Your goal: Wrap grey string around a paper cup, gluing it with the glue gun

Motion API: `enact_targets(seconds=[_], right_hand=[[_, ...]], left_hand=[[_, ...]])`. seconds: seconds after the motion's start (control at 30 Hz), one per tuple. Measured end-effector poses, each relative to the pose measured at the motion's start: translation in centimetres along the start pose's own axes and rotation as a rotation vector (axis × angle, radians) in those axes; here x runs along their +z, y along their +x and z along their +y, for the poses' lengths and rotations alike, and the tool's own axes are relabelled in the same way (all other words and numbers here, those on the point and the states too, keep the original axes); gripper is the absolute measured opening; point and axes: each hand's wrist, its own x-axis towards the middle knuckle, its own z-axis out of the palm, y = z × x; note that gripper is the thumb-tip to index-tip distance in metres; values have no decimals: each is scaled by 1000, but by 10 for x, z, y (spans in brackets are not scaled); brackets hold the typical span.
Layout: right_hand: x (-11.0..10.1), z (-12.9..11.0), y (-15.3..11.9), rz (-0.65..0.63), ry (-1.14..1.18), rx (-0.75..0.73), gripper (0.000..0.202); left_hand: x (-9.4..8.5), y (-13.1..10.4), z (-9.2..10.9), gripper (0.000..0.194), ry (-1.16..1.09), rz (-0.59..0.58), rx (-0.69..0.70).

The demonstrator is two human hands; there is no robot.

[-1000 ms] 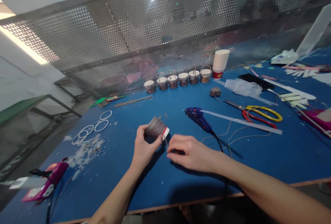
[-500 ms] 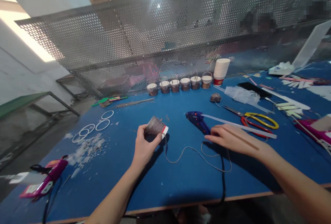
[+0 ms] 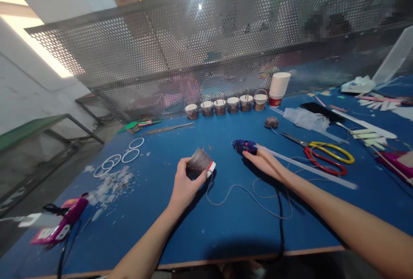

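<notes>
My left hand (image 3: 186,185) is wrapped round a paper cup (image 3: 199,161) lying tilted on its side. Grey-brown cord covers most of the cup, leaving a red and white band at its right end. From there a loose strand of cord (image 3: 240,185) snakes over the table to the right. My right hand (image 3: 265,162) grips a blue hot glue gun (image 3: 242,146) by its handle, fingers partly hidden behind it. A long translucent glue stick (image 3: 309,168) sticks out of the gun's back, passing over the scissors' (image 3: 325,158) red handle.
Several cord-wrapped cups with handles (image 3: 232,105) line the back, beside stacked paper cups (image 3: 280,87). A cord ball (image 3: 271,122) lies before them. White rings (image 3: 130,155) and scraps (image 3: 111,184) are at left, near a pink power strip (image 3: 61,223). A black phone (image 3: 319,110) lies at right.
My right hand has moved left and closed round the glue gun's handle; the gun and its stick have turned slightly. My left hand still holds the cup. The view has shifted a little.
</notes>
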Motion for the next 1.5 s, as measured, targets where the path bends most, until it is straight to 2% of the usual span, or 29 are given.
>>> enact_targets(seconds=[0.13,0.27,0.4,0.77,0.97,1.1,1.27,1.5], right_hand=[[-3,-16,-24,-112,228,87,23],[-12,-41,-48,-153,206,-23,21],[-12,-52,-60,-216,209,-69,21],[-3,-49,-65,-188,116,-254,18],[3,-42,-66,-124,66,-445,15],[4,-38,-66,-84,33,-470,15],[4,-37,-67,-139,13,-521,19],[3,-36,-66,-116,-53,-507,20]], left_hand=[[1,0,-2,31,-6,-10,10],[2,0,-3,35,-6,-18,18],[4,0,-3,34,-8,-26,28],[7,-2,-7,34,49,-9,71],[7,-2,-8,35,71,-30,70],[6,-2,-8,34,72,-39,69],[6,-2,-8,32,81,-52,86],[5,-2,-6,32,94,-45,107]])
